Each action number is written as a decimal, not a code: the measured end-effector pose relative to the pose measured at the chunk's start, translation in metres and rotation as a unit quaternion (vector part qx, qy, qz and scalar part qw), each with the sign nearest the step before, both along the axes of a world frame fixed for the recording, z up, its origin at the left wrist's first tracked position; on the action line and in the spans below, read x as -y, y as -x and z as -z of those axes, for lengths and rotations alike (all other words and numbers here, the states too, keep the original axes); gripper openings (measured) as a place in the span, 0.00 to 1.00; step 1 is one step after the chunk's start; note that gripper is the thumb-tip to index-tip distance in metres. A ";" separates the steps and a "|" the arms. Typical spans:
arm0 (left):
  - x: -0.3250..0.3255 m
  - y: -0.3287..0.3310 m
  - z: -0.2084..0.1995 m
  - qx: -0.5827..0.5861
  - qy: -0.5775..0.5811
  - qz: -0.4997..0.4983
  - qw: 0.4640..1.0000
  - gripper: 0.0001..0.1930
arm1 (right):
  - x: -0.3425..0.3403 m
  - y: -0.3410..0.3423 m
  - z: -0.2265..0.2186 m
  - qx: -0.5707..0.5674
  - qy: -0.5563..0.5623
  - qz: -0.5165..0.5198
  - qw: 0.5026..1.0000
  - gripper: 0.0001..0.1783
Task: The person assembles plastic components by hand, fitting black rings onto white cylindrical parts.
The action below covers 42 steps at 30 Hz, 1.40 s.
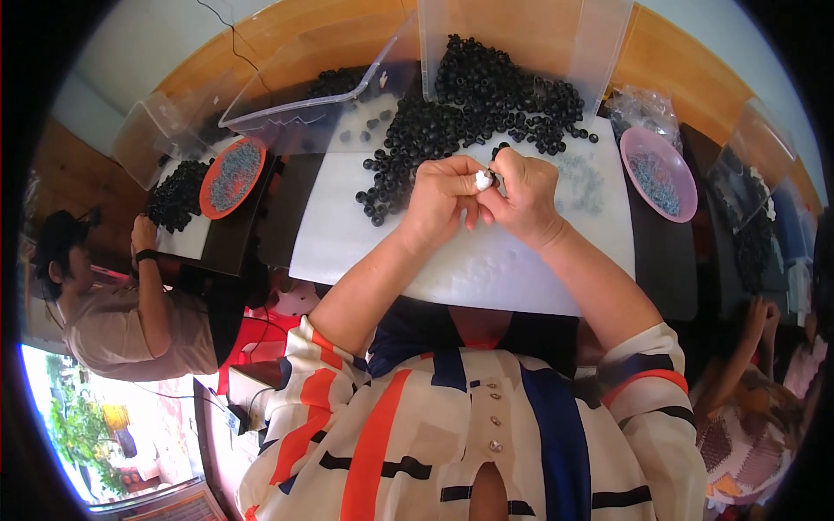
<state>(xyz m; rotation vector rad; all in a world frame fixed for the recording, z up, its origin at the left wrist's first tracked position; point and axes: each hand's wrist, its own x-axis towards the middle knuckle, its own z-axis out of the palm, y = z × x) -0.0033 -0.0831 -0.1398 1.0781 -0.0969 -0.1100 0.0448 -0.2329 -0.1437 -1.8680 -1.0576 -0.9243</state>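
Over the middle of a white foam-like sheet (347,247), my two hands meet at the fingertips. My left hand (437,198) is closed in a pinch, with a small white piece (483,181) showing at its thumb tip. My right hand (530,193) is also closed, its fingers pressed round a small black knob-like part (496,178) beside the white piece. Fingers hide how the two pieces touch. Just beyond my hands spreads a large heap of similar black parts (426,130). Small greyish, see-through pieces (580,184) lie scattered to the right of my right hand.
A clear bin (521,39) stands tipped behind the heap; another clear bin (300,117) is at the left. A pink bowl (658,184) of small grey pieces sits right, an orange bowl (234,177) left. Co-workers sit at side tables, a person (130,313) on the left.
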 end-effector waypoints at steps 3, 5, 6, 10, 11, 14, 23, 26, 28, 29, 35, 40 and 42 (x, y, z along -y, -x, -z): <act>-0.001 0.001 0.000 -0.002 0.012 0.005 1.000 0.08 | -0.001 0.002 -0.003 0.009 -0.003 -0.006 1.000 0.16; -0.003 0.000 0.002 -0.002 0.023 0.011 1.000 0.07 | -0.002 0.002 -0.003 0.023 -0.006 -0.006 1.000 0.16; -0.003 0.000 0.003 -0.003 0.025 0.012 1.000 0.07 | -0.002 0.003 -0.002 0.022 -0.004 -0.006 1.000 0.16; -0.002 0.000 0.001 0.004 0.008 0.012 1.000 0.09 | -0.002 0.003 -0.002 0.021 -0.009 0.005 1.000 0.16; -0.001 0.001 0.000 0.009 -0.009 0.005 1.000 0.10 | -0.002 0.003 -0.002 0.010 -0.018 0.013 1.000 0.16; 0.005 0.000 -0.003 0.010 -0.002 -0.015 1.000 0.09 | 0.002 -0.002 -0.008 -0.007 -0.003 0.034 0.999 0.16; 0.005 0.004 0.000 0.001 -0.008 -0.019 1.000 0.08 | 0.000 0.000 0.000 0.037 0.020 0.030 0.999 0.16; 0.003 0.006 -0.001 -0.007 -0.016 -0.026 1.000 0.08 | -0.003 0.002 -0.001 0.044 0.011 0.019 0.999 0.16; 0.003 0.006 -0.001 -0.011 -0.016 -0.026 0.999 0.08 | -0.003 0.004 -0.004 0.042 0.017 0.018 0.999 0.15; 0.003 0.006 -0.001 -0.011 -0.020 -0.026 0.999 0.07 | -0.003 0.004 -0.004 0.043 0.021 0.016 0.999 0.15; 0.003 0.004 -0.003 0.003 -0.014 -0.016 1.000 0.08 | -0.003 0.001 0.001 0.031 -0.004 -0.011 0.999 0.15; 0.002 0.000 -0.003 -0.018 -0.014 -0.025 0.999 0.08 | 0.000 -0.010 0.002 -0.007 0.007 -0.028 1.000 0.14; 0.002 0.001 -0.008 -0.008 -0.049 -0.103 0.993 0.07 | 0.004 -0.011 -0.004 -0.033 0.009 -0.042 0.999 0.15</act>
